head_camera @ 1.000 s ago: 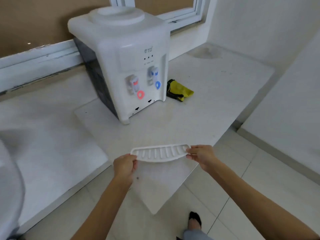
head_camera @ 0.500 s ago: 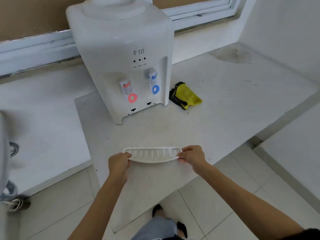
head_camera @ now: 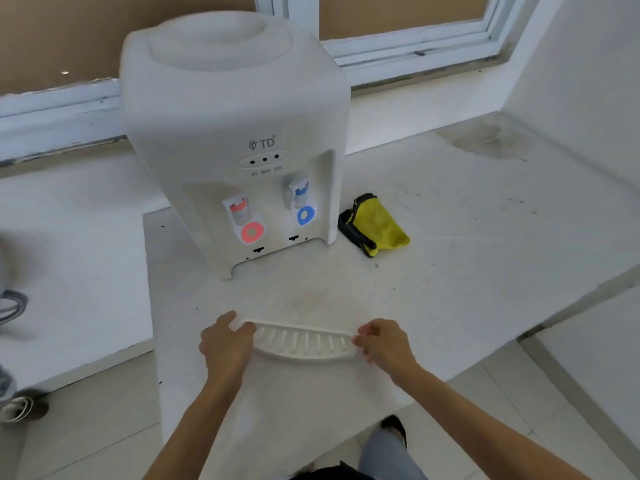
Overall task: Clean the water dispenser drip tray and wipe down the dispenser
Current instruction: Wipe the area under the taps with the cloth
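Where left hand (head_camera: 225, 344) grips, tray (head_camera: 301, 344) hidden

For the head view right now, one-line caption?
Both hands, left hand and right hand, hold the drip tray before the dispenser.

Both my bare forearms reach up from the bottom of the frame toward its lower middle. My left hand (head_camera: 225, 344) curls its thumb and fingers in a grip on the left end of the drip tray (head_camera: 301, 342); my right hand (head_camera: 382, 342) pinches the right end, knuckles up, wrists roughly level.
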